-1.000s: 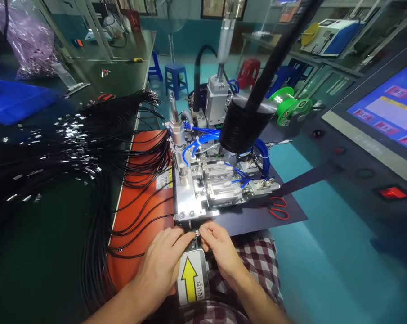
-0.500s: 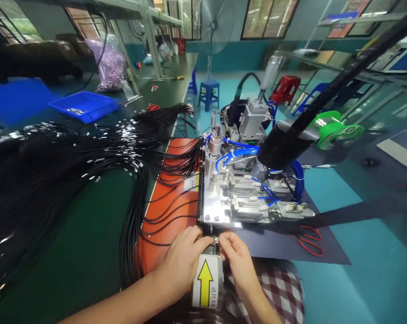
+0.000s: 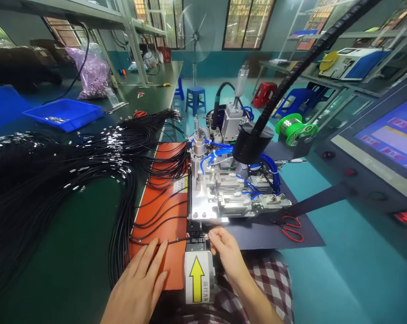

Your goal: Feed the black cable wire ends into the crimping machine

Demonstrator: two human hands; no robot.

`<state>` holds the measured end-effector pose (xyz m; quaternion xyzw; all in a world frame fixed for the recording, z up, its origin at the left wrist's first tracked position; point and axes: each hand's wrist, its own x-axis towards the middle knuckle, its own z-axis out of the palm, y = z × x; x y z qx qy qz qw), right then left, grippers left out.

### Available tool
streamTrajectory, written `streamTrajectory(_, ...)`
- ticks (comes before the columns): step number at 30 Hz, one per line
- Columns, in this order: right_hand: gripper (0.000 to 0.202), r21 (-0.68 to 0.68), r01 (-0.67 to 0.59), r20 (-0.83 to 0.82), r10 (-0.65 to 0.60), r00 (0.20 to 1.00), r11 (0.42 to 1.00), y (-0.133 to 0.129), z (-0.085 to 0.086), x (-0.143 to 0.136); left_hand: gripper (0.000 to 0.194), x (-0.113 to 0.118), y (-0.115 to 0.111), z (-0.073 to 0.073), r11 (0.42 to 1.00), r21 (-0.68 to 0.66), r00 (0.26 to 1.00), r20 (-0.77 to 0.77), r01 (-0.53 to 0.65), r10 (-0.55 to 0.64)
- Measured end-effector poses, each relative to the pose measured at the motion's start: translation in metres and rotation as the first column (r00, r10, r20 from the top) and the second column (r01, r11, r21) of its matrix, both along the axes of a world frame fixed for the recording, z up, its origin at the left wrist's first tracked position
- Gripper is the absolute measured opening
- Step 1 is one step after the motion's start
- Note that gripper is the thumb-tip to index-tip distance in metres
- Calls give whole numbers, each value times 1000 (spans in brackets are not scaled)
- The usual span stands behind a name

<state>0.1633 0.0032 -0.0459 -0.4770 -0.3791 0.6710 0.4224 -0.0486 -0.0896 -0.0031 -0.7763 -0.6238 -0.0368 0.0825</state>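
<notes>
My left hand (image 3: pixel 140 274) lies over the orange mat (image 3: pixel 174 270), its fingers stretched and apart. Just beyond its fingertips, a black cable (image 3: pixel 178 240) crosses the mat to a small dark fixture (image 3: pixel 196 246) at the machine's front edge. At the fixture's right side, my right hand (image 3: pixel 225 247) has thumb and forefinger pinched at the cable's light-coloured end; the fingers partly hide that tip. Below the fixture is a white cover with a yellow arrow (image 3: pixel 197 276). The machine (image 3: pixel 203 202) with metal cylinders and blue tubes stands directly beyond both hands.
Bundles of black cables (image 3: pixel 122 216) with shiny ends spread over the green table (image 3: pixel 85 252). Red-handled scissors (image 3: pixel 292 228) lie on the grey plate at right. A blue tray (image 3: pixel 68 112), a green spool (image 3: pixel 292 130) and a screen panel (image 3: pixel 392 135) stand farther off.
My left hand has left the fixture and moved left and nearer over the mat, its fingers opening out. The right hand stays at the fixture. The view has turned right, bringing in the screen panel.
</notes>
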Motion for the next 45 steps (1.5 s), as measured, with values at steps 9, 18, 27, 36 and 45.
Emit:
streamTrajectory(9,39,0,8,-10,-8,1000,1000,2,3,0,58,6,6,-6,998,48,999,-14,-28,29)
streamTrajectory(18,39,16,23,-14,-23,1000,1000,2,2,-3,64,5,10,-6,998,56,1000,-23,-17,19)
streamTrajectory(27,38,-30,178,24,-177,984,984,-6,0,32,66,7,9,-6,998,57,999,-25,-28,30)
streamTrajectory(36,36,-115,179,84,-170,982,977,-27,-20,44,55,4,24,-7,999,23,999,13,-41,40)
streamTrajectory(45,43,-155,139,188,-109,976,978,-36,-30,62,28,-17,40,53,919,-254,951,146,301,-271)
